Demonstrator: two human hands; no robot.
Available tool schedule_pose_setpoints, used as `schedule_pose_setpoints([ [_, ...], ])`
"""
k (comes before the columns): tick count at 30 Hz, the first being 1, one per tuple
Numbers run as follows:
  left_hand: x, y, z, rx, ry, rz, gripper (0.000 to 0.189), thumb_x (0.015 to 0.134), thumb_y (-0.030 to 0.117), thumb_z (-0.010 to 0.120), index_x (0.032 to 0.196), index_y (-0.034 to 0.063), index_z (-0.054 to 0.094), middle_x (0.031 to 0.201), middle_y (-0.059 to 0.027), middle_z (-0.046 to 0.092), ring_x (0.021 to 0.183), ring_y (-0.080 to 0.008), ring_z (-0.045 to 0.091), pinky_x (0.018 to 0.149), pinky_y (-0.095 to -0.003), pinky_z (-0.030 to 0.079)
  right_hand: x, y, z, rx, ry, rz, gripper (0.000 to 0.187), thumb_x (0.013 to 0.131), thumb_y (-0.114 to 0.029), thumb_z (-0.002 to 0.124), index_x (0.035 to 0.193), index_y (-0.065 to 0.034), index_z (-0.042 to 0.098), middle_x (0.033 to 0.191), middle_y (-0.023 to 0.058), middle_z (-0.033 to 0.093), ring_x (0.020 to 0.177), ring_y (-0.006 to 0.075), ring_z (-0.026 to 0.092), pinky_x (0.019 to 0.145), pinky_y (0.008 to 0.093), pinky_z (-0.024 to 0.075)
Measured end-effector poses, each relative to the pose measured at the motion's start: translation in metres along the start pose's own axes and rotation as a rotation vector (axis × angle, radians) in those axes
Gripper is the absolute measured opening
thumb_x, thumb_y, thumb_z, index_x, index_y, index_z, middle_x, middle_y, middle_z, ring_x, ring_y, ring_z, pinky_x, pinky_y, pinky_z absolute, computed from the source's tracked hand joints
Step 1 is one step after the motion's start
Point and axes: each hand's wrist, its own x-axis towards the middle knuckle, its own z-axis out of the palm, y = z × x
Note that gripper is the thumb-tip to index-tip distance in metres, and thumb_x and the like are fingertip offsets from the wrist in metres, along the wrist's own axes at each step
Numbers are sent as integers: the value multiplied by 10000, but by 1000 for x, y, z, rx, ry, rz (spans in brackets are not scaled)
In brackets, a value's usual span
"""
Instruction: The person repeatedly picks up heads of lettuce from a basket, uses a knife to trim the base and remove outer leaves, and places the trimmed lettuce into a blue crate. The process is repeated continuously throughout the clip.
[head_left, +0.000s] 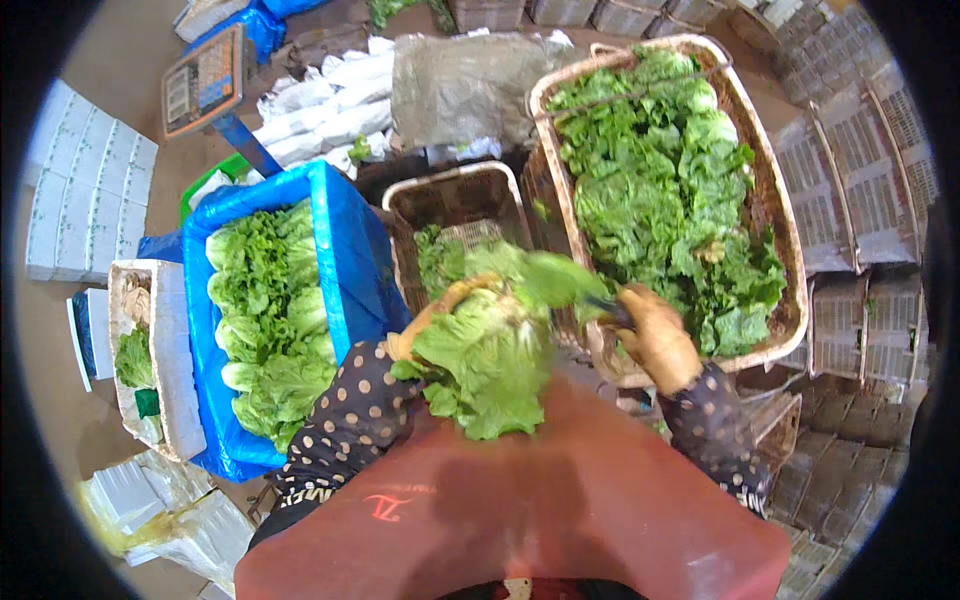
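My left hand (442, 306) grips a leafy lettuce head (487, 352) in front of my body, its pale cut base facing away from me. Leaves cover much of that hand. My right hand (660, 337) is closed around the dark handle (616, 311) of what looks like a knife; its blade is blurred and mostly hidden. Between the two hands hangs a loose green leaf (566, 281), smeared by motion. Beneath them, a plastic crate (450, 176) contains leaf scraps (439, 262).
To the left, a crate lined with blue plastic (360, 255) contains rows of lettuce (270, 315). A large tub (796, 300) heaped with lettuce (660, 195) stands right. A scale display (202, 82) rises behind the blue crate. Foam boxes (90, 187) and stacked crates (817, 187) flank the area.
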Motion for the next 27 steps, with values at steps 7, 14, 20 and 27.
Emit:
schedule_pose_setpoints([
  [7, -38, -36, 20, -182, 88, 27, 557, 1085, 368, 555, 1543, 63, 469, 1550, -168, 540, 1390, -328, 560, 1188, -505, 450, -2, -41, 42, -279, 0, -296, 260, 748, -109, 767, 961, -72, 623, 970, 151, 651, 922, 376, 678, 836, 482, 552],
  [14, -21, -26, 78, -285, -290, 166, 810, 993, 481, 682, 1592, 29, 379, 1594, -176, 481, 1432, -354, 513, 1199, -535, 427, 43, -22, 38, -394, -180, -102, 235, 743, -134, 755, 957, -49, 705, 899, 216, 671, 879, 444, 672, 792, 529, 555],
  [20, -24, -24, 52, -55, 130, 267, 660, 1029, 399, 639, 1544, 37, 440, 1431, -210, 609, 1292, -369, 621, 1096, -572, 516, 38, -41, 47, 978, -186, 113, 313, 887, -188, 809, 1143, -21, 739, 1081, 225, 731, 965, 384, 714, 879, 418, 570],
  [27, -29, 19, -17, 564, 130, 363, 587, 1123, 457, 395, 1605, 123, 408, 1593, -169, 484, 1428, -337, 504, 1222, -527, 385, 52, -52, 1, -38, 257, -308, 455, 781, -78, 753, 1230, -123, 698, 1074, 154, 660, 944, 399, 667, 854, 503, 544],
])
